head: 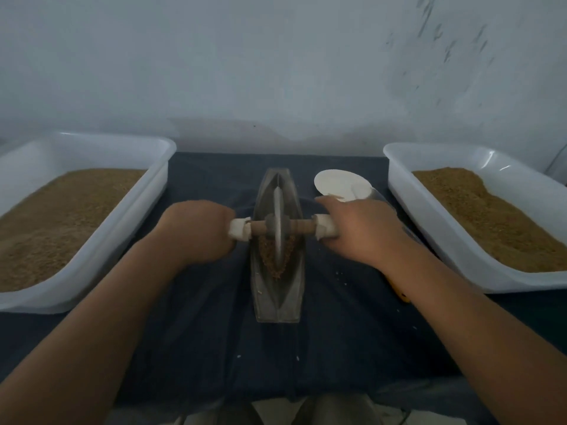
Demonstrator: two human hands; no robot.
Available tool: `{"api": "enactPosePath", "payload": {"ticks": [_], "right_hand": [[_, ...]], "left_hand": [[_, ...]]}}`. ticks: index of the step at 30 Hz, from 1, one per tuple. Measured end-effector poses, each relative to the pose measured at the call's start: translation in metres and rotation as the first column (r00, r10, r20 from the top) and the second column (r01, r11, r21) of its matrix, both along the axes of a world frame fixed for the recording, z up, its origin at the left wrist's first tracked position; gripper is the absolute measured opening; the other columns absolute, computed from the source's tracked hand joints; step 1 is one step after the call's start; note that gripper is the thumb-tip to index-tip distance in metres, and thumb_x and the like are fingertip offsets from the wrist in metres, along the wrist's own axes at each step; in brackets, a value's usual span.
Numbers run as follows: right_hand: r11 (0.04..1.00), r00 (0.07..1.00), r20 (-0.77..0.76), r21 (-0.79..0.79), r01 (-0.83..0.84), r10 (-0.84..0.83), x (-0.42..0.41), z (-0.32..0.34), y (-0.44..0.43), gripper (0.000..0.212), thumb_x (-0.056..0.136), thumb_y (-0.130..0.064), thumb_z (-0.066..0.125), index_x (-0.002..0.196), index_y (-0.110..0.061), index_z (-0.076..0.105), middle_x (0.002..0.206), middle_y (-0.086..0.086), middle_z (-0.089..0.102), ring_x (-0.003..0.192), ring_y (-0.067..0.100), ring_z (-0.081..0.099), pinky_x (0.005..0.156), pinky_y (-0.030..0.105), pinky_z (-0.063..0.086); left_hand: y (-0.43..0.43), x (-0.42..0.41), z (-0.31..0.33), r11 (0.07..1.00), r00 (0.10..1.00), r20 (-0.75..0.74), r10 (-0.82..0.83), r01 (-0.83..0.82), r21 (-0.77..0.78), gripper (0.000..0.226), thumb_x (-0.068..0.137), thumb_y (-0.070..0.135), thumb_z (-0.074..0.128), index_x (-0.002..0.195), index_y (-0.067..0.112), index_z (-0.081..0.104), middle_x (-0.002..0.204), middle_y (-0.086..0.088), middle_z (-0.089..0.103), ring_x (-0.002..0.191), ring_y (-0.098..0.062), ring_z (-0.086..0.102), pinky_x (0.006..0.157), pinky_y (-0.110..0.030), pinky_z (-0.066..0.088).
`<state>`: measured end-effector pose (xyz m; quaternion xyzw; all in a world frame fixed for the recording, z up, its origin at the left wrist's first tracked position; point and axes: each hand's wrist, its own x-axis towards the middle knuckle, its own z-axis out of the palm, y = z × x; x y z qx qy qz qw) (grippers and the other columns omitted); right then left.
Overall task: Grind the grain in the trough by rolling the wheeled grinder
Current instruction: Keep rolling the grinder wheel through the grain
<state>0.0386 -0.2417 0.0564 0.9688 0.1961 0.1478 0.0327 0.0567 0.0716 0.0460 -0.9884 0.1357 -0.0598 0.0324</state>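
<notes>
With my left hand (199,233) and right hand (359,231) both curled round the wrapped axle ends of the wheeled grinder (278,222), uneven pressure could tip its wheel off the grain (270,259) (heaped at my end of the trough (277,299)) and spill it.

Left hand (196,231): left of grinder (278,223), fist closed round its left handle end, knuckles up. Right hand (359,231): right of grinder, fingers curled over right handle end, back of hand up. Hands level with each other, one each side of grinder. Left forearm (122,286): bare, reaches in from near-left of grinder. Right forearm (445,296): bare, from near-right. Wrists roughly straight. Arms converge toward grinder.
</notes>
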Motion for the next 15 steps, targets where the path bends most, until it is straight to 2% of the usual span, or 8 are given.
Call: {"api": "enactPosePath", "payload": {"ticks": [2,4,6,7,9,11,14,15], "right_hand": [[0.998,0.998,-0.004,0.006,0.060,-0.060,0.010,-0.010,-0.001,0.029,0.086,-0.059,0.058,0.097,-0.032,0.058,0.082,-0.006,0.067,0.075,0.024,0.067,0.059,0.035,0.050],[0.988,0.986,-0.057,-0.009,0.157,-0.157,0.026,-0.018,-0.001,0.036,0.089,-0.061,0.049,0.075,-0.028,0.052,0.072,-0.007,0.061,0.069,0.023,0.062,0.056,0.032,0.041],[0.978,0.977,-0.046,0.002,0.210,-0.210,0.042,-0.021,0.004,0.043,0.093,-0.059,0.041,0.070,-0.025,0.053,0.067,-0.006,0.056,0.064,0.023,0.055,0.054,0.029,0.033],[0.977,0.976,-0.023,0.017,0.215,-0.214,0.048,-0.019,0.008,0.044,0.094,-0.058,0.038,0.070,-0.024,0.053,0.066,-0.006,0.054,0.063,0.023,0.054,0.055,0.030,0.033],[0.979,0.979,0.044,0.044,0.198,-0.200,0.057,-0.009,0.015,0.040,0.088,-0.054,0.036,0.070,-0.021,0.052,0.066,-0.003,0.054,0.064,0.025,0.054,0.059,0.032,0.044],[0.979,0.979,0.054,0.057,0.195,-0.198,0.058,0.001,0.019,0.033,0.082,-0.049,0.040,0.073,-0.019,0.052,0.068,-0.001,0.055,0.062,0.026,0.055,0.060,0.034,0.051],[0.988,0.989,-0.008,-0.043,0.149,-0.149,0.038,-0.005,0.010,0.034,0.090,-0.050,0.049,0.069,-0.023,0.048,0.065,-0.004,0.052,0.061,0.023,0.053,0.056,0.031,0.043],[0.992,0.994,0.020,-0.070,0.108,-0.107,0.026,-0.010,0.004,0.034,0.089,-0.051,0.050,0.067,-0.025,0.045,0.061,-0.006,0.049,0.057,0.022,0.051,0.054,0.031,0.042]], "left_hand": [[-0.002,0.005,0.001,0.999,1.000,0.010,-0.015,0.014,0.031,0.024,0.079,0.056,0.053,0.073,0.033,0.053,0.071,0.013,0.056,0.063,-0.008,0.051,0.064,-0.033,0.048],[-0.009,0.014,0.003,0.999,0.999,0.041,-0.001,-0.001,0.051,0.027,0.074,0.057,0.051,0.069,0.030,0.054,0.069,0.011,0.057,0.063,-0.012,0.055,0.061,-0.032,0.048],[-0.017,0.029,0.007,0.998,0.996,0.073,0.043,-0.046,0.042,0.030,0.074,0.057,0.053,0.068,0.028,0.055,0.069,0.009,0.057,0.063,-0.016,0.056,0.060,-0.032,0.046],[-0.021,0.035,0.010,0.997,0.995,0.070,0.070,-0.073,0.029,0.030,0.075,0.057,0.055,0.069,0.027,0.057,0.071,0.008,0.059,0.065,-0.018,0.057,0.061,-0.033,0.047],[-0.025,0.044,0.015,0.994,0.994,0.038,0.106,-0.107,0.014,0.030,0.079,0.055,0.057,0.074,0.026,0.061,0.076,0.006,0.062,0.071,-0.021,0.062,0.064,-0.034,0.048],[-0.027,0.043,0.018,0.994,0.994,0.007,0.113,-0.113,0.002,0.028,0.083,0.052,0.058,0.076,0.025,0.061,0.077,0.005,0.062,0.072,-0.021,0.062,0.065,-0.034,0.049],[-0.018,0.017,0.009,0.997,0.997,0.011,0.077,-0.077,0.010,0.024,0.083,0.047,0.057,0.070,0.027,0.058,0.070,0.008,0.059,0.063,-0.016,0.057,0.058,-0.031,0.045],[-0.013,0.004,0.002,0.998,0.998,0.036,0.057,-0.058,0.016,0.024,0.082,0.049,0.056,0.068,0.029,0.056,0.066,0.010,0.058,0.059,-0.013,0.055,0.054,-0.029,0.042]]}}
